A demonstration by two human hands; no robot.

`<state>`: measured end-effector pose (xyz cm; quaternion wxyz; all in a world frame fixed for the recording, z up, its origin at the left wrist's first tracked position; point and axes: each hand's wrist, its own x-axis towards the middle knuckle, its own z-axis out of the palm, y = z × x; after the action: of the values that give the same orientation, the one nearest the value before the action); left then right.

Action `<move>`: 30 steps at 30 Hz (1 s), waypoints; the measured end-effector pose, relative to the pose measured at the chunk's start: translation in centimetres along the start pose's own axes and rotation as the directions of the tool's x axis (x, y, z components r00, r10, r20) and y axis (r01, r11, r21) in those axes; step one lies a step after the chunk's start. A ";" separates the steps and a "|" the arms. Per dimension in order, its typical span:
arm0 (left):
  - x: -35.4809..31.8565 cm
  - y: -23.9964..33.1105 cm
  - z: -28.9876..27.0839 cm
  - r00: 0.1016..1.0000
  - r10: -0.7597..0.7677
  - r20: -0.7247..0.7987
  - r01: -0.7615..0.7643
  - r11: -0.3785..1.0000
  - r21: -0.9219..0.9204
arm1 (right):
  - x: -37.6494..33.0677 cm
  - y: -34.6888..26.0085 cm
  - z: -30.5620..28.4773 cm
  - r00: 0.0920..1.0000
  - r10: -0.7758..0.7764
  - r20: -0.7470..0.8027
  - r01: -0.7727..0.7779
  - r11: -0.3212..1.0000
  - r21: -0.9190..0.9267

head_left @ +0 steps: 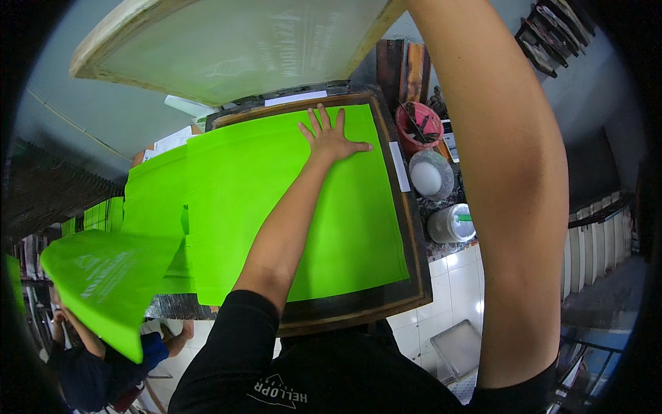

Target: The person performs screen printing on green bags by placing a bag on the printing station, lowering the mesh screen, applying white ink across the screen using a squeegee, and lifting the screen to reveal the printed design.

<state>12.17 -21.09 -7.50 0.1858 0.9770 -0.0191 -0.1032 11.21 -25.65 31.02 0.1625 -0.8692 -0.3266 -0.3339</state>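
A bright green fabric sheet [255, 207] lies flat on a dark board with a wooden rim [338, 316]. My left hand [332, 143] rests palm down near the sheet's far right corner, fingers spread and thumb pointing right. Past the board's far side, a screen-printing frame [289, 41] is tilted up, with pale mesh and a yellowed wooden edge. My right arm [514, 186] reaches up along the right side and leaves the picture at the top, so the right hand is out of sight.
Another person [96, 366] is at lower left, beside a curved green sheet with white print [103, 276]. At right stand a pink bucket [420, 131], a bowl holding something white and round [427, 178], and a white tub [450, 224]. More green fabric [155, 200] adjoins the board's left.
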 end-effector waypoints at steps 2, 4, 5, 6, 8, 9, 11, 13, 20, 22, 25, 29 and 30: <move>0.6 0.9 0.3 0.999 -0.032 -0.020 0.033 0.999 0.040 | 0.2 0.0 0.4 1.000 -0.019 -0.020 0.018 0.999 -0.049; 1.3 1.4 0.4 0.997 -0.065 -0.033 0.066 0.996 0.062 | 0.5 -0.2 0.7 0.999 -0.001 -0.036 -0.001 0.998 -0.058; 1.5 1.6 0.4 0.996 -0.083 -0.040 0.085 0.994 0.072 | 0.8 -0.3 0.9 0.999 0.028 -0.040 -0.029 0.999 -0.043; 1.7 1.9 0.4 0.994 -0.103 -0.044 0.106 0.992 0.070 | 0.9 -0.3 0.9 0.998 0.056 -0.043 -0.057 0.998 -0.027; 1.9 2.7 0.4 0.989 -0.141 -0.051 0.144 0.987 0.067 | 0.9 0.0 0.7 0.999 0.036 -0.027 -0.037 0.999 -0.036; 1.9 3.1 0.3 0.986 -0.162 -0.038 0.163 0.986 0.031 | 0.9 0.2 0.7 0.999 0.027 -0.018 -0.027 0.999 -0.042; 1.9 3.6 0.1 0.979 -0.205 -0.014 0.204 0.978 -0.041 | 0.8 0.0 0.5 0.998 0.061 -0.010 -0.061 0.997 -0.053; 2.1 3.3 -0.1 0.978 -0.207 -0.005 0.206 0.978 -0.040 | 0.2 -0.6 0.2 0.998 0.065 -0.010 -0.065 0.998 -0.023; 3.2 3.4 -0.4 0.981 -0.194 0.028 0.195 0.980 -0.043 | 0.0 -0.2 0.3 0.998 0.046 -0.034 -0.047 0.999 -0.010; 3.5 3.4 -0.3 0.977 -0.210 0.034 0.211 0.977 -0.025 | 0.0 0.0 0.4 0.999 0.018 -0.034 -0.018 1.000 -0.012; 4.0 3.3 -0.3 0.974 -0.223 0.034 0.224 0.975 -0.011 | 0.0 -0.3 0.1 1.000 0.016 -0.008 -0.016 1.000 -0.008; 4.7 3.5 -0.5 0.972 -0.228 0.053 0.229 0.973 -0.003 | -0.4 -0.2 -0.4 1.000 0.007 0.001 -0.007 1.000 0.018; 4.8 3.5 -0.6 0.971 -0.232 0.058 0.232 0.973 -0.004 | -0.4 -0.3 -0.4 1.000 0.005 -0.011 -0.005 1.000 0.021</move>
<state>17.00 -24.54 -6.61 0.1772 0.9681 0.0905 -0.1521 10.62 -25.85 31.01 0.1743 -0.8663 -0.3270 -0.3349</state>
